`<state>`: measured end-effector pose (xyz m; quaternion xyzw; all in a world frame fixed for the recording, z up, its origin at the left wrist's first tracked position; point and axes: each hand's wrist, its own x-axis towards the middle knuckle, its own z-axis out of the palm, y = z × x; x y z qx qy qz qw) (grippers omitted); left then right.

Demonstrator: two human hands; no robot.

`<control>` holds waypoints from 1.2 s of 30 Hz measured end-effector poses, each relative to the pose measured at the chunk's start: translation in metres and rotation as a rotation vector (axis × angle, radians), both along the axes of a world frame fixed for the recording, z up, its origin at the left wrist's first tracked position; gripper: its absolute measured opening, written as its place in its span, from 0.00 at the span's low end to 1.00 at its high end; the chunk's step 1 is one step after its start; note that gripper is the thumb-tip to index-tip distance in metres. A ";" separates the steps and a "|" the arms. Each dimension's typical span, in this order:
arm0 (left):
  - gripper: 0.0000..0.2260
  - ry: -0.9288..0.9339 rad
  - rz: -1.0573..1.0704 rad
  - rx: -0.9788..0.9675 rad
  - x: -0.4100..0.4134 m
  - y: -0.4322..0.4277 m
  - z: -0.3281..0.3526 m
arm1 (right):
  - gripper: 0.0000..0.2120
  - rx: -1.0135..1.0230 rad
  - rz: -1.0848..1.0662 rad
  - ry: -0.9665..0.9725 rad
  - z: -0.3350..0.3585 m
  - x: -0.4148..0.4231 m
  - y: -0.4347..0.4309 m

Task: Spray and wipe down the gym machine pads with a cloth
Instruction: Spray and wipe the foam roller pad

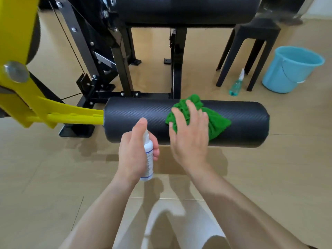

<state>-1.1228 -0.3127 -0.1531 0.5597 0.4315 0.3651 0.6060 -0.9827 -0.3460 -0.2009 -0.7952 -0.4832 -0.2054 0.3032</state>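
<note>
Two bare hands work at the near black roller pad [136, 115]: the left hand [133, 155] grips a white spray bottle [148, 159], index finger on its nozzle. The right hand [188, 133], fingers straight, presses a green cloth [215, 123] onto the pad's right half. Far right, a teal spray bottle [236, 85] stands on the floor beside a blue bucket [291, 69].

Open floor [53, 177] lies in front of the roller pad [136, 121] and past its right end, where I can reach freely. At its left end the yellow arm [71, 116] blocks the way; behind it stand the black frame [124, 69], a black stool [251, 51], a teal bottle [236, 85] and, farther right, a blue bucket [287, 74].
</note>
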 end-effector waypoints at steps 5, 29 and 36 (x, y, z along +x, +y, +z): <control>0.29 -0.088 0.140 -0.027 -0.067 0.035 0.001 | 0.15 -0.049 0.296 -0.105 0.005 -0.097 0.086; 0.30 0.221 -0.162 -0.131 0.002 0.011 -0.014 | 0.05 0.504 0.196 0.792 0.080 0.057 -0.055; 0.29 0.282 -0.354 -0.077 0.064 -0.025 -0.018 | 0.05 0.583 0.065 0.721 0.078 0.117 -0.112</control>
